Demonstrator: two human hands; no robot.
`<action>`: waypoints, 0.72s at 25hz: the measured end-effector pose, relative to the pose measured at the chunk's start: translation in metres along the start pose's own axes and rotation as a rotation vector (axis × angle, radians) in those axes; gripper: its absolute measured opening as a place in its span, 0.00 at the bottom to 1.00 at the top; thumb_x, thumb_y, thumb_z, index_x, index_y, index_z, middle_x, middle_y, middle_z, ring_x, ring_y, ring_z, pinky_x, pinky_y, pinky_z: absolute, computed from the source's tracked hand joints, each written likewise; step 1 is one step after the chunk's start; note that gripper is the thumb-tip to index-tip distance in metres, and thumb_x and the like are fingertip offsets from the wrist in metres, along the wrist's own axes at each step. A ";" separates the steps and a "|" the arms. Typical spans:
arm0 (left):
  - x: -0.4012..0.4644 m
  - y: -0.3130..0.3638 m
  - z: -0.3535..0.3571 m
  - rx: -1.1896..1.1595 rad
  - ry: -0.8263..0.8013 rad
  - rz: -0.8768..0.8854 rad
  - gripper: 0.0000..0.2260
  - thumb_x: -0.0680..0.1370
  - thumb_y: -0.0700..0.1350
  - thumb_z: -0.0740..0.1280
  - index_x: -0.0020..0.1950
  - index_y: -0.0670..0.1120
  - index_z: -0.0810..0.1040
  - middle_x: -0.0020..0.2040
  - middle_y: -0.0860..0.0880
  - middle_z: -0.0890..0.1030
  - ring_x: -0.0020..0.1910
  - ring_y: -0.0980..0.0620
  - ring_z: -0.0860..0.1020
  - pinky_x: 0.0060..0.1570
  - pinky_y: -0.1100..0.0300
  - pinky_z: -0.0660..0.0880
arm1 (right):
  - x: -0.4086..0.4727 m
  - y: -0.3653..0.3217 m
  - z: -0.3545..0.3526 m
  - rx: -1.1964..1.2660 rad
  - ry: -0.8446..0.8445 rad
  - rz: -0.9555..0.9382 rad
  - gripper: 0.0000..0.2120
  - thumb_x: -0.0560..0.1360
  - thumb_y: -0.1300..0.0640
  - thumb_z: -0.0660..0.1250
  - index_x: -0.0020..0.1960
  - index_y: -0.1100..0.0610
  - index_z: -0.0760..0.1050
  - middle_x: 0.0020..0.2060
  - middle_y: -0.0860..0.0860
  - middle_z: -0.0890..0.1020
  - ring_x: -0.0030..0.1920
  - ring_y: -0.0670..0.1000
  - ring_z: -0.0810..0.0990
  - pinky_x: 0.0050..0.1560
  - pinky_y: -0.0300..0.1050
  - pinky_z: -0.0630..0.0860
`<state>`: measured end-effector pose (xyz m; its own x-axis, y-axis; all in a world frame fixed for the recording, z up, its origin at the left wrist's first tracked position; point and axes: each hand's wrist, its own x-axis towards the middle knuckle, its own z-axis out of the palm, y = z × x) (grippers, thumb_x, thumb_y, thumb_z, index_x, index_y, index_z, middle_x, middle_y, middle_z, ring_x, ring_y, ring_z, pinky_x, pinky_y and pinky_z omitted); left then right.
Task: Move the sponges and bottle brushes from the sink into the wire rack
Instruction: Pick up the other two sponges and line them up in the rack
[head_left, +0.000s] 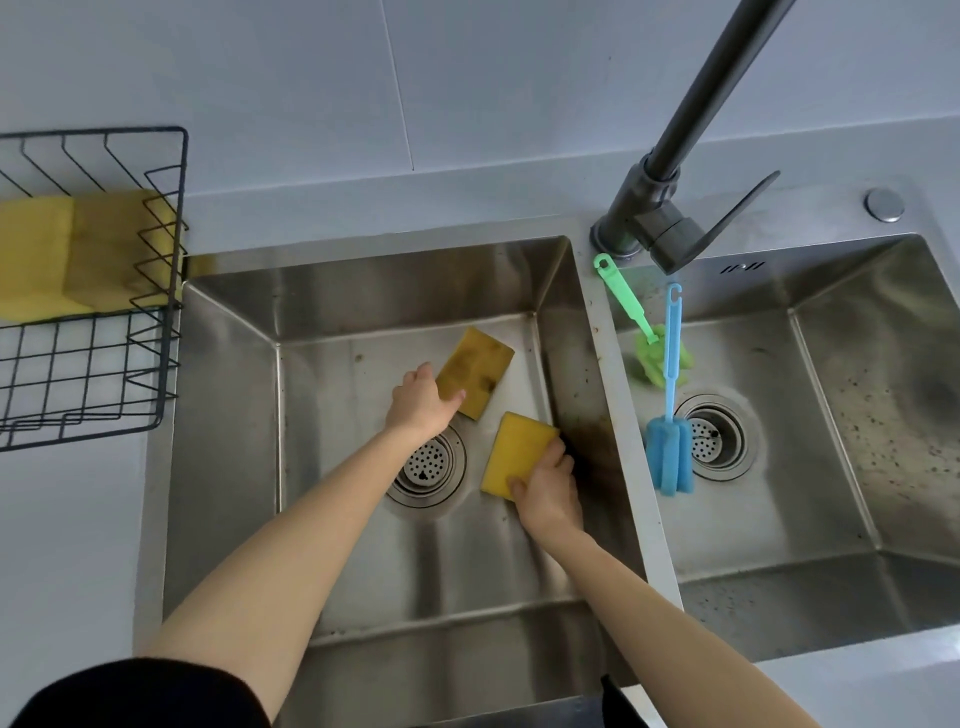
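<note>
Right hand (549, 488) gripping yellow sponge (514, 451)

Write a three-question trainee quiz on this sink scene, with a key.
1. True or false: the green bottle brush and the blue bottle brush both lie in the right steel basin.
2. Which hand grips the clean yellow rectangular sponge? A) left hand B) right hand
3. Fill in: the stained yellow sponge lies in the ___ basin.

Key: 1 true. 2 B. 3 left; the left hand touches its near edge, while yellow sponges already sit in the black wire rack.
</note>
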<state>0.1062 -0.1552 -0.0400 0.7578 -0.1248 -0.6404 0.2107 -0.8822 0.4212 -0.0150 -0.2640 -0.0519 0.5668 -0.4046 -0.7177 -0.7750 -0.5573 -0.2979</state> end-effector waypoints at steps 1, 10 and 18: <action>0.003 0.000 0.002 0.007 -0.008 -0.012 0.31 0.77 0.52 0.62 0.73 0.39 0.56 0.71 0.38 0.64 0.70 0.38 0.64 0.68 0.48 0.65 | 0.001 0.000 -0.001 0.004 -0.001 -0.001 0.33 0.77 0.55 0.63 0.73 0.63 0.49 0.68 0.62 0.65 0.66 0.63 0.69 0.61 0.55 0.71; 0.011 0.006 0.019 -0.034 0.043 -0.080 0.28 0.74 0.50 0.67 0.68 0.39 0.63 0.67 0.38 0.67 0.66 0.38 0.67 0.63 0.46 0.68 | 0.006 -0.001 -0.004 0.042 -0.010 0.011 0.32 0.76 0.55 0.65 0.72 0.62 0.52 0.67 0.62 0.65 0.65 0.63 0.70 0.62 0.56 0.71; -0.010 -0.025 0.009 -0.396 -0.034 -0.233 0.24 0.73 0.45 0.69 0.65 0.39 0.67 0.65 0.40 0.73 0.64 0.42 0.72 0.62 0.53 0.69 | 0.002 -0.002 -0.015 0.282 -0.043 0.027 0.29 0.74 0.61 0.68 0.70 0.57 0.58 0.68 0.60 0.66 0.65 0.62 0.70 0.62 0.52 0.70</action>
<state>0.0884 -0.1360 -0.0498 0.6430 0.0361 -0.7650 0.5980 -0.6478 0.4721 -0.0082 -0.2749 -0.0430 0.5375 -0.3822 -0.7517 -0.8400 -0.3207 -0.4376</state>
